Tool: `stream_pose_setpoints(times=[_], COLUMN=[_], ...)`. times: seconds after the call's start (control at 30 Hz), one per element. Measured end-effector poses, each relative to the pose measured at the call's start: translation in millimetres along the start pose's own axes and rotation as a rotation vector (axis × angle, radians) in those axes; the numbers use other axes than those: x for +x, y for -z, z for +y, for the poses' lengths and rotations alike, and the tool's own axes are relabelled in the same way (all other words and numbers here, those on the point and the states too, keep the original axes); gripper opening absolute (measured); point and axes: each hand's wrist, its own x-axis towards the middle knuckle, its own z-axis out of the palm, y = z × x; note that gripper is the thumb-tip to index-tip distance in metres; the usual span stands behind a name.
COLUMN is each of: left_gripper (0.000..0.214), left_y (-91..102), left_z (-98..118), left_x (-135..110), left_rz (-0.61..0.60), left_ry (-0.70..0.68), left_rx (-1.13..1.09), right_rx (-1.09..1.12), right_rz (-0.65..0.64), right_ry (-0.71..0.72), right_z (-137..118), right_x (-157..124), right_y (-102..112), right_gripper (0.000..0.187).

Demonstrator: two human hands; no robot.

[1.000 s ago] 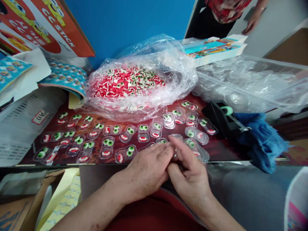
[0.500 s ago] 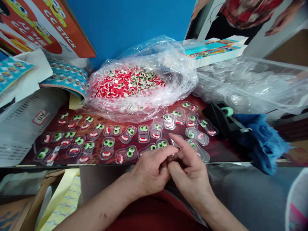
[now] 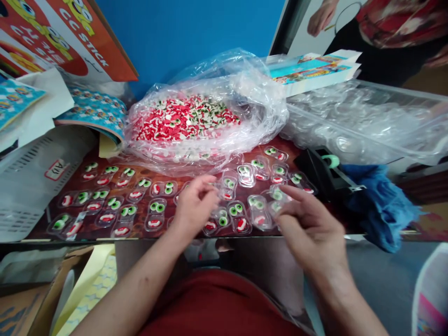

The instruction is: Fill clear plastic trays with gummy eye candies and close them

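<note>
Several small clear blister cases [image 3: 157,213] holding green eye and red mouth candies lie in rows on a dark red board [image 3: 315,219]. My left hand [image 3: 193,205] hovers over the middle of the rows, fingers curled and pinched near one case. My right hand [image 3: 308,228] is to the right, fingers bent around a clear case [image 3: 280,195] at its fingertips. A just-filled case [image 3: 259,211] lies between the hands. Behind the rows sits an open plastic bag of loose red, white and green candies [image 3: 189,119].
A clear bin of empty blister shells [image 3: 367,121] stands at right, with a black tape dispenser [image 3: 324,173] and blue cloth [image 3: 381,200] before it. Printed cards and a box [image 3: 311,70] lie behind. Another person [image 3: 385,37] stands at the back right. Cardboard [image 3: 42,289] sits at lower left.
My hands were pressed together over one case near the board's front edge; they have parted and moved forward, the left toward the middle rows, the right toward the cases at right.
</note>
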Motion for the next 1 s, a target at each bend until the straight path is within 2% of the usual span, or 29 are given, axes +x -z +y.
stream_pose_setpoints(times=[0.07, 0.17, 0.33, 0.4, 0.5, 0.57, 0.63, 0.7, 0.87, 0.93, 1.0], left_gripper=[0.027, 0.026, 0.022, 0.023, 0.022, 0.019, 0.018, 0.020, 0.019, 0.021, 0.022], left_y=[3.4, 5.1, 8.5, 11.0, 10.9, 7.3, 2.2, -2.6, -10.9, -12.9, -14.3], left_z=[-7.3, -12.8, -7.8, -2.6, 4.7, 7.0, 6.5, 3.7, -3.7, -4.3, -3.6], left_x=[19.1, 37.5, 40.3, 33.3, 13.4, -2.8, -17.0, -26.3, -30.1, -28.7, -27.7], left_rz=[0.079, 0.103, 0.112, 0.120, 0.118, -0.018, -0.179, -0.258, -0.421, -0.445, -0.459], left_ry=[0.013, -0.108, -0.234, -0.286, -0.361, -0.403, -0.452, -0.529, -0.697, -0.719, -0.729], left_rx=[0.103, 0.392, 0.613, 0.668, 0.696, 0.627, 0.543, 0.581, 0.997, 1.064, 1.082], right_rx=[-0.050, -0.046, -0.004, -0.117, -0.423, -0.604, -0.741, -0.844, -0.950, -0.923, -0.894], right_rz=[0.021, -0.046, -0.116, -0.127, -0.096, -0.096, -0.126, -0.189, -0.295, -0.283, -0.164], right_ry=[-0.079, -0.160, -0.170, -0.042, 0.380, 0.639, 0.764, 0.794, 0.755, 0.746, 0.762], right_z=[4.4, 13.3, 24.5, 26.2, 33.1, 42.7, 53.5, 61.1, 53.2, 42.1, 29.0], right_x=[5.4, 5.5, 1.0, 0.3, -1.4, -3.6, -6.8, -10.9, -16.4, -4.9, 22.2], right_y=[12.8, 21.4, 15.4, 12.5, 9.4, 7.6, 5.6, 2.7, -0.3, 10.3, 32.7], right_gripper=[0.029, 0.014, 0.005, 0.005, 0.012, 0.021, 0.028, 0.030, 0.031, 0.033, 0.031])
